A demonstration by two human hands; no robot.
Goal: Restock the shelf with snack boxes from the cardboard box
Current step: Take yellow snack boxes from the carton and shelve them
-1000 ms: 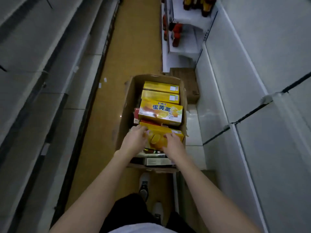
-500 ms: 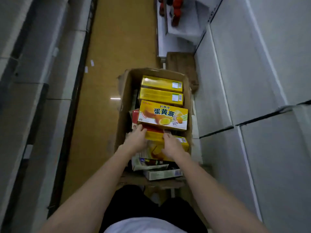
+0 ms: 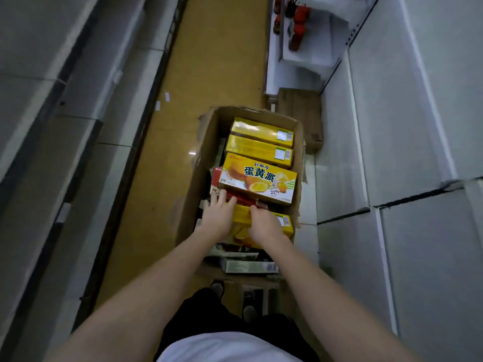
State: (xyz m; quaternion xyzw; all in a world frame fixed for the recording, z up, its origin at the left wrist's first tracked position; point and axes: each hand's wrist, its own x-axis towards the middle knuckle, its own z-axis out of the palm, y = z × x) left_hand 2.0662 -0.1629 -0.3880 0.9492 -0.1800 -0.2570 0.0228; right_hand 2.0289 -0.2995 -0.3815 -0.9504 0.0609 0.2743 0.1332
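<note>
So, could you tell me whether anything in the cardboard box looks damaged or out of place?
Yes: the cardboard box has a torn, ragged far-left rim. Inside, the front-facing yellow box lies askew on red packs, unlike the two neat yellow boxes behind it.

The yellow-brown floor [image 3: 209,74] runs between white shelves. The open cardboard box [image 3: 206,142] stands on it. A flat brown carton [image 3: 300,105] lies beyond, beside the right shelf [image 3: 339,165].
</note>
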